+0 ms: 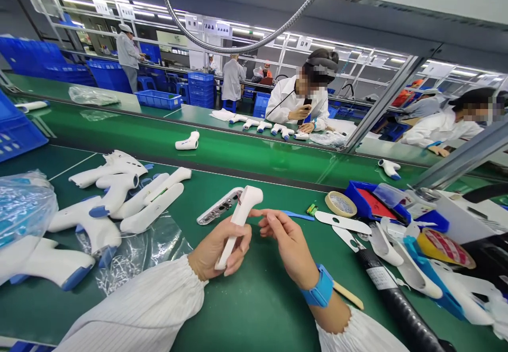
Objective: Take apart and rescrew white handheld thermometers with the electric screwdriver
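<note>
My left hand [222,249] is wrapped round the handle of a white gun-shaped plastic housing [252,197], which looks like a forehead thermometer's shell. Just behind it, a long white half-shell [220,206] lies open with electronic parts inside; a reddish wire shows where the two meet. My right hand [288,241], with a blue wristband [319,287], is beside the housing's head. Its index finger stretches towards the housing, the other fingers are loosely bent, and I see nothing held. Whether that fingertip touches the shell I cannot tell.
White housings [95,219] and clear plastic bags [146,251] are heaped at left. At right are a tape roll [340,204], a blue bin [357,193], loose shells [413,267] and a black-handled tool [381,283]. A green conveyor [246,156] runs behind; a co-worker [301,98] sits opposite.
</note>
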The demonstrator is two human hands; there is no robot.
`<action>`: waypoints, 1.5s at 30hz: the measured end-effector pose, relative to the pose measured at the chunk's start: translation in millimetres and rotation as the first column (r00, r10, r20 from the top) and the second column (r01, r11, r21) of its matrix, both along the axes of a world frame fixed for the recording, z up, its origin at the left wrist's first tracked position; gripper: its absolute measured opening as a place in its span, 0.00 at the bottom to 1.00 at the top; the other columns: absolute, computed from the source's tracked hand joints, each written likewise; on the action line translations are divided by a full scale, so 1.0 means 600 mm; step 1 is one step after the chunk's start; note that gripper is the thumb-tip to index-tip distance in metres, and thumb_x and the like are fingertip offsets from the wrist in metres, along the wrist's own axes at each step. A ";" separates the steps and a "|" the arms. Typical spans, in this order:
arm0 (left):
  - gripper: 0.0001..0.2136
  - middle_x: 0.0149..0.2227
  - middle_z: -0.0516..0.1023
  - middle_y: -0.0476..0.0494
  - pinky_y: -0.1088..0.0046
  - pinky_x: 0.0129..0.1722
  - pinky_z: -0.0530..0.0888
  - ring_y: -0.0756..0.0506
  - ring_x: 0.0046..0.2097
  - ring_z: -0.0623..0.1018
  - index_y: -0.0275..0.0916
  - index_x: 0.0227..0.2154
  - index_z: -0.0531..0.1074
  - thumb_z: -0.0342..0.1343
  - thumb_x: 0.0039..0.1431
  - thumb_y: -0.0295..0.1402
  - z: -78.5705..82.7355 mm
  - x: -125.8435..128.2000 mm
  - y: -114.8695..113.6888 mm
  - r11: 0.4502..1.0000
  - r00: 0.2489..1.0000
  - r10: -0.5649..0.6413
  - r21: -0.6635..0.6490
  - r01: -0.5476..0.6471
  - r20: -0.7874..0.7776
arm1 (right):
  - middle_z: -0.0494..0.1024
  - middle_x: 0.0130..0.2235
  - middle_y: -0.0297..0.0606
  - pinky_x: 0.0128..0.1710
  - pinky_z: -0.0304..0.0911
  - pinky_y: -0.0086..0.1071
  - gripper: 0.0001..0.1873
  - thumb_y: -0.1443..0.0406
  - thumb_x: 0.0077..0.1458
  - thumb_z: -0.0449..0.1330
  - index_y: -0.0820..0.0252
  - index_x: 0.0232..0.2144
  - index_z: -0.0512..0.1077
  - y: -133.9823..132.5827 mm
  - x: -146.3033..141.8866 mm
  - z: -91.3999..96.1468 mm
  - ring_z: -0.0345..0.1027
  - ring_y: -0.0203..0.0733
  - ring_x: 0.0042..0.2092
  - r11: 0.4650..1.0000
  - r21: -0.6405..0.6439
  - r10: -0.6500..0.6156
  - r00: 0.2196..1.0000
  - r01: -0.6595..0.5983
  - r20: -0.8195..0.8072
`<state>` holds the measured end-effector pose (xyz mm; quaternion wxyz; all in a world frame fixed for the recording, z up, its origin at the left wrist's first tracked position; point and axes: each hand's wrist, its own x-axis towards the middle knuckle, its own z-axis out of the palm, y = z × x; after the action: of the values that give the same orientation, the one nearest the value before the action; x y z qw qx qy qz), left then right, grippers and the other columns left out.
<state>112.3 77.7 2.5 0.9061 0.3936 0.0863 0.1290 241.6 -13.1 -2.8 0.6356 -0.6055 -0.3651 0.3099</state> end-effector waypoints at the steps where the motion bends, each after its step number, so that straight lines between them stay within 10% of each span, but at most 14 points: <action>1: 0.22 0.20 0.66 0.55 0.84 0.06 0.58 0.58 0.09 0.57 0.37 0.49 0.61 0.50 0.49 0.31 -0.001 -0.002 0.002 0.998 0.998 -0.042 -0.044 0.044 0.046 | 0.73 0.29 0.37 0.34 0.65 0.33 0.16 0.55 0.54 0.54 0.60 0.36 0.72 -0.002 -0.002 0.001 0.66 0.37 0.30 1.000 -0.001 0.007 1.000 -0.007 0.012; 15: 0.16 0.22 0.69 0.49 0.83 0.06 0.58 0.56 0.10 0.61 0.33 0.38 0.67 0.47 0.44 0.30 -0.013 0.004 0.004 0.976 0.981 -0.152 -0.141 0.169 0.119 | 0.74 0.34 0.37 0.37 0.65 0.32 0.12 0.60 0.56 0.53 0.58 0.40 0.71 -0.014 -0.013 0.005 0.68 0.39 0.35 0.999 0.047 -0.020 0.970 0.009 0.242; 29: 0.04 0.15 0.66 0.52 0.83 0.06 0.59 0.56 0.10 0.61 0.33 0.21 0.65 0.50 0.43 0.29 -0.024 0.011 0.004 0.980 0.986 -0.160 -0.111 0.163 0.037 | 0.68 0.34 0.39 0.33 0.64 0.34 0.23 0.73 0.57 0.45 0.50 0.52 0.65 -0.019 -0.019 -0.004 0.63 0.39 0.35 0.977 0.133 -0.019 0.553 -0.167 0.833; 37: 0.06 0.17 0.65 0.56 0.81 0.11 0.65 0.55 0.14 0.65 0.36 0.28 0.63 0.52 0.45 0.25 -0.017 0.015 -0.005 0.993 0.990 0.081 0.093 -0.070 -0.117 | 0.70 0.35 0.37 0.36 0.63 0.31 0.17 0.71 0.58 0.49 0.52 0.47 0.69 -0.017 -0.022 -0.005 0.65 0.37 0.36 0.973 0.175 0.012 0.782 -0.154 0.623; 45: 0.12 0.16 0.64 0.58 0.82 0.11 0.65 0.56 0.13 0.64 0.37 0.33 0.62 0.58 0.45 0.28 -0.013 0.018 -0.004 0.990 0.977 0.096 0.124 -0.074 -0.188 | 0.70 0.34 0.36 0.36 0.61 0.30 0.13 0.67 0.58 0.50 0.56 0.45 0.67 -0.012 -0.016 -0.011 0.65 0.36 0.35 0.989 0.112 0.024 0.836 -0.102 0.548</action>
<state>123.3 75.5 -5.2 0.8627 0.4522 0.1830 0.1337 231.8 -20.3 -9.6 0.5349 -0.6114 -0.5707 0.1203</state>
